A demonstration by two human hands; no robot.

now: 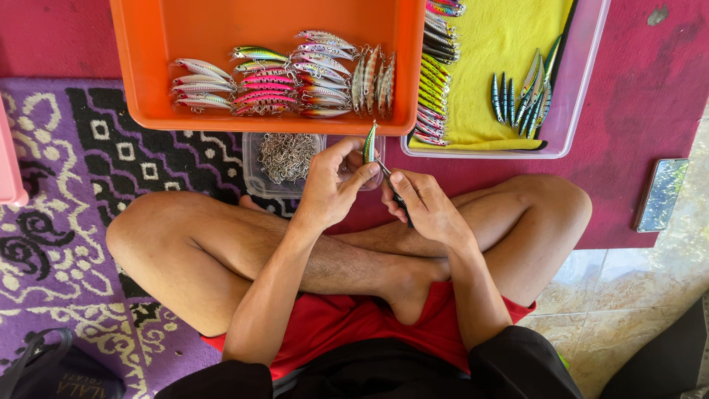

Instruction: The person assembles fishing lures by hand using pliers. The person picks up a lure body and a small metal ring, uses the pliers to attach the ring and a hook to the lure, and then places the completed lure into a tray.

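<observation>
the person sat cross-legged on a patterned purple rug [66,185], both hands raised just in front of the knees. the left hand [330,186] was closed around a small green fishing lure [369,142], pinching its lower end between thumb and fingertips so that the lure stood nearly upright above the knuckles, its tip reaching up to the edge of the orange tray [148,66]. the right hand [422,203] was curled shut on a slim dark tool, seemingly small pliers [390,185], whose tip pointed up and left to meet the bottom of the lure, right where the left thumb and forefinger held it. the two hands were almost touching.

directly behind the left hand lay a clear plastic box [255,181] holding a heap of small metal hooks [287,155]. the orange tray beyond it held rows of finished lures [273,85] in pink, silver and green. to the right, a clear tray [583,74] lined with a yellow cloth [495,44] carried more lures along its left edge and a group of darker ones further right. a phone [662,194] lay on the red mat [635,118], well apart from the right knee.
</observation>
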